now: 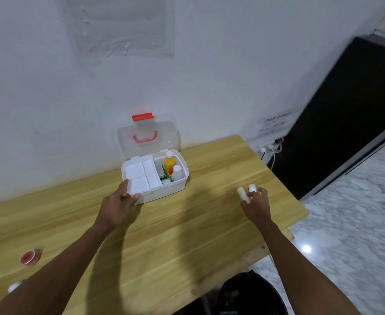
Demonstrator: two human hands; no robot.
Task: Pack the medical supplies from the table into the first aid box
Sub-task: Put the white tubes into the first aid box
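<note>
The white first aid box [164, 192] stands open against the wall, its clear lid [127, 142] with a red handle raised. A white tray fills its left half. On the right side stand a yellow bottle [169, 163], a white bottle [177, 173] and some small packs. My left hand [118, 202] grips the box's front left corner. My right hand [256, 204] rests on the table to the right, fingers closed around two white bandage rolls [243, 194].
A red-topped roll [29, 257] lies near the wooden table's [175, 235] left front. A white item [14, 287] shows beside my left forearm. The table's right edge drops to a marble floor. A black bin [250, 294] stands below the front edge.
</note>
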